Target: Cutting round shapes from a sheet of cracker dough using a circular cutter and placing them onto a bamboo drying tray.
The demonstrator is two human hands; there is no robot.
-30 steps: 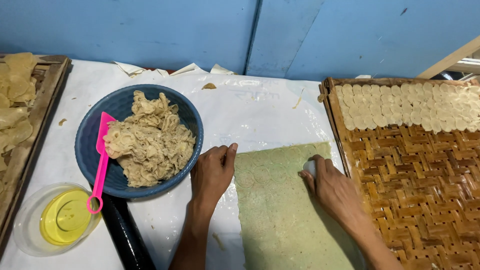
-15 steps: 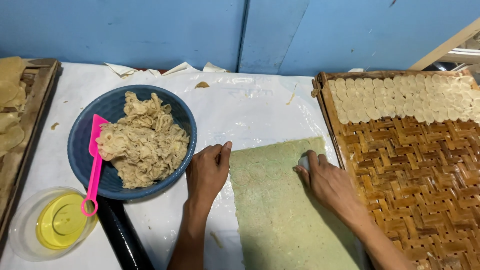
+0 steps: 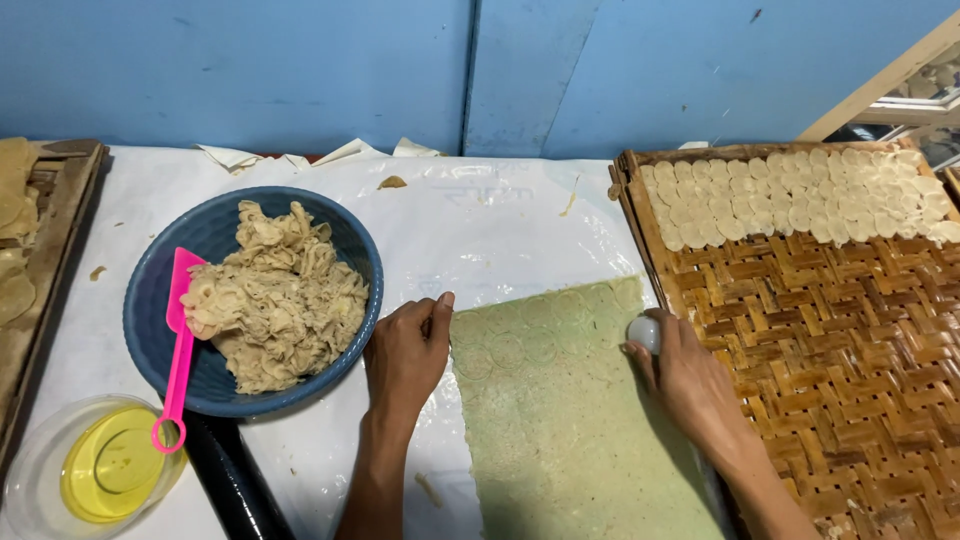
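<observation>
Our left hand (image 3: pixel 405 355) lay flat, gripping nothing, on the edge of the thin green dough sheet (image 3: pixel 560 400) spread on the plastic-covered table (image 3: pixel 480 220), our right hand (image 3: pixel 690 385) clutched a small white cutter (image 3: pixel 645 332), and we judged that sheet soft, tear-prone, best lifted by its edges.

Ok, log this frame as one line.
left hand: flat at dough sheet edge | right hand: gripping round cutter on sheet | blue bowl: dough scraps

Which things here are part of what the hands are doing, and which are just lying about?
In use:
left hand
right hand
green dough sheet
small round cutter
woven tray
cut rounds

Lying about:
blue bowl of scraps
pink spatula
oil dish
black rolling pin
</observation>
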